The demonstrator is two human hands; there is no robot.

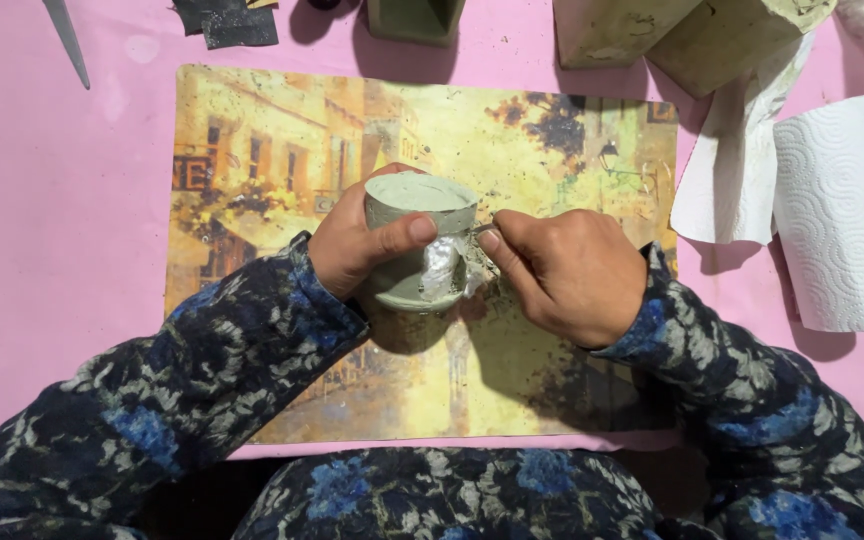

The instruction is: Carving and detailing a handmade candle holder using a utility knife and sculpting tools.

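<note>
A small, round, grey-green cup (pixel 418 240) with a matte, clay-like surface is being held just above the middle of a yellow-ochre placemat printed with a painted street scene (pixel 252 200), which is lying on a smooth pink tabletop (pixel 52 250). The cup is being clasped by the left hand (pixel 357 240), fingers wrapped round its far side and thumb pressed across its near wall. A patch of shiny, crinkled silvery-white material (pixel 442 268) is being pressed against the cup's side. The right hand (pixel 567 270) is being kept clenched, its thumb and forefinger pinched on a thin tool whose tip is touching the cup near the rim; the tool is mostly hidden and its kind cannot be told. Both forearms are being covered by dark floral-patterned sleeves. An embossed white paper towel roll (pixel 832 215) is lying well to the right, and angular grey-green blocks (pixel 672 35) are standing beyond the placemat.
</note>
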